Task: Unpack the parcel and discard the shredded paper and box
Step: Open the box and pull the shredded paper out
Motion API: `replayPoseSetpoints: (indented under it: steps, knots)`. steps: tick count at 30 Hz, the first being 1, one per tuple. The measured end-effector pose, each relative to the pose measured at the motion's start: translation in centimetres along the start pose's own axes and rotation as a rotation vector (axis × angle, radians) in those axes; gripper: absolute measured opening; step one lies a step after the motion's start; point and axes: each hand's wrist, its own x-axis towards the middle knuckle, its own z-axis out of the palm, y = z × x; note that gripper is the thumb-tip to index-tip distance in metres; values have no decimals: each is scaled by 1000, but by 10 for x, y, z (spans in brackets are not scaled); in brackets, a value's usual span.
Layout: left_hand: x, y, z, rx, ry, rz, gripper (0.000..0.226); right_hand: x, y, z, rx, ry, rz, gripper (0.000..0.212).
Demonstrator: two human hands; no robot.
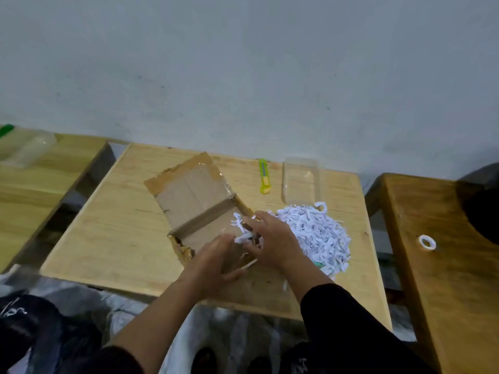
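Observation:
An opened brown cardboard box [189, 201] lies spread flat on the light wooden table [113, 238], with clear tape along its flaps. A heap of white shredded paper [318, 233] sits to its right. My left hand [216, 260] rests on the box's near end, fingers spread and fairly straight. My right hand [270, 238] reaches over the box's right edge, and its fingers pinch a small tuft of shreds [243, 236]. A few more strips lie on the cardboard just beyond my hands.
A green utility knife [264, 176] and a clear plastic container [301, 179] lie at the table's far right. A darker wooden table [445, 265] with a white tape roll [427, 242] stands right. Another table with a clear container [27, 147] stands left. Plastic sheeting [229, 333] lies below.

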Motion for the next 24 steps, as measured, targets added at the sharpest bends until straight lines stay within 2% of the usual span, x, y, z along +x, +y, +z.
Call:
replayPoseSetpoints:
  steps: [4, 9, 13, 19, 24]
  knots:
    - [-9, -15, 10, -9, -44, -43, 73, 3, -3, 20, -86, -18, 68, 47]
    - [2, -35, 7, 33, -17, -1, 62, 8, -4, 27, -18, 164, 79, 38]
    - [16, -62, -4, 68, 98, -8, 37, 14, -2, 29, 102, 271, 73, 25]
    - [33, -72, -13, 12, 224, 31, 22, 16, -2, 29, 133, 270, 147, 27]
    - [40, -74, -13, 28, 240, 86, 20, 17, -3, 21, 125, 232, 233, 13]
